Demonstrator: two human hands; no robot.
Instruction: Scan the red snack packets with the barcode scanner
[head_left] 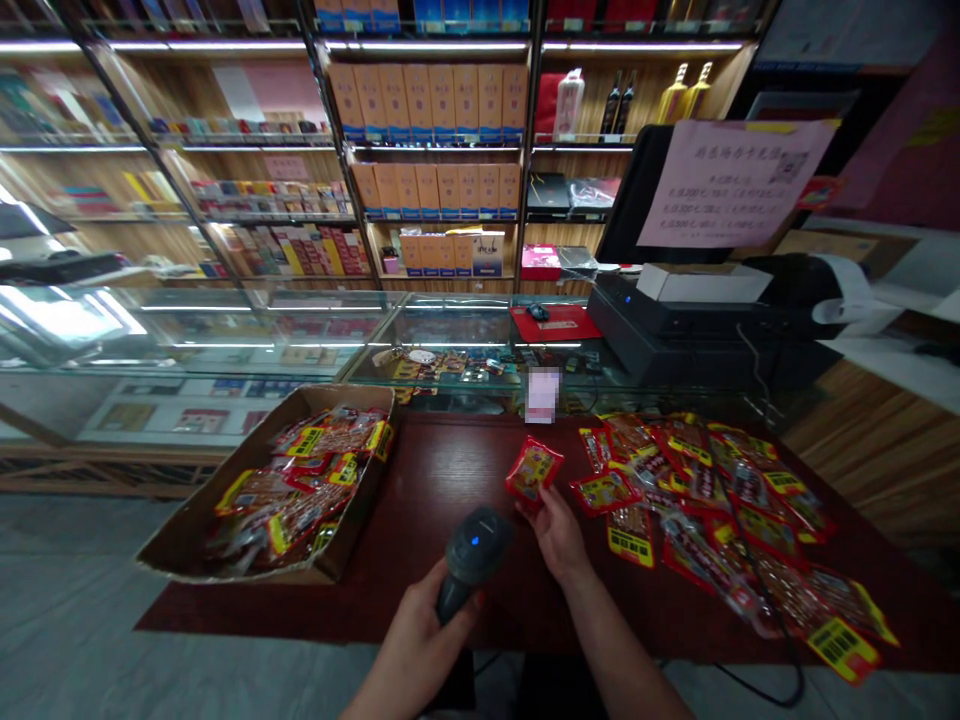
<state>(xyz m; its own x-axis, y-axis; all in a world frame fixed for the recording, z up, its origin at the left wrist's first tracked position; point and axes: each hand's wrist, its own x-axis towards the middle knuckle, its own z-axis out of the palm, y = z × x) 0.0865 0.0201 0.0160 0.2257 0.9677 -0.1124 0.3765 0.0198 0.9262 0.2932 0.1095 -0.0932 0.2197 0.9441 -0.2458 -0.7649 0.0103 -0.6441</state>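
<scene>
Head view: a dark red table point(420, 470) stands before a glass display counter point(457, 322).
Cardboard box: the open box point(365, 510) sits at the table's left, holding a heap of red-and-yellow packets point(307, 485).
Left hand: the left hand point(424, 630) is wrapped around the handle of a black scanner point(478, 548), whose blue light is lit.
Small packet: one small red packet point(534, 468) is above the table's middle, right of the scanner.
Right hand: the right hand point(556, 530) pinches that packet's lower edge.
Loose pile: more packets point(697, 490) lie spread across the table's right side, a black cable point(761, 580) crossing them.
</scene>
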